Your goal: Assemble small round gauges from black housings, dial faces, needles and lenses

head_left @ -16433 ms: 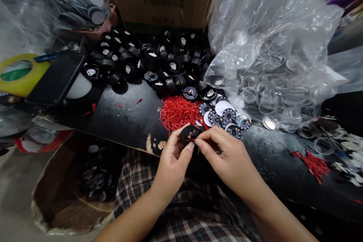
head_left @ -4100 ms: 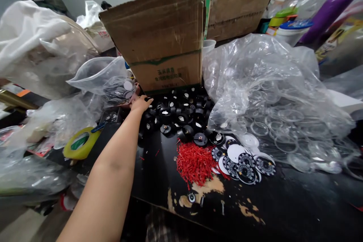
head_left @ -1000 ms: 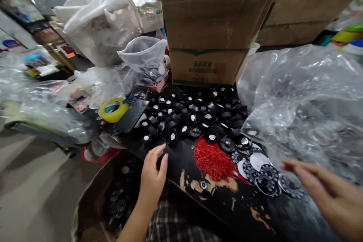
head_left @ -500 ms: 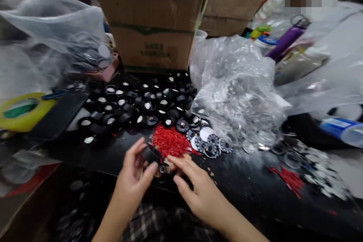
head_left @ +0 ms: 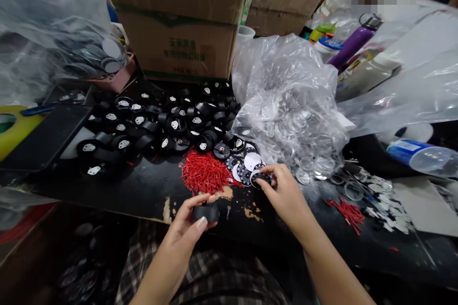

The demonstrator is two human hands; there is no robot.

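While the left hand [head_left: 184, 232] clasps a round black plastic housing [head_left: 205, 212] near the edge of the black counter [head_left: 118, 193], the right hand [head_left: 287, 196] pinches a round black-and-white dial [head_left: 259, 179]. Slim red plastic pointers [head_left: 203, 171] lie heaped near it

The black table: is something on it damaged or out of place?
Yes: just below the pile of red pieces, the black table shows pale patches, as if its dark coating had worn off.
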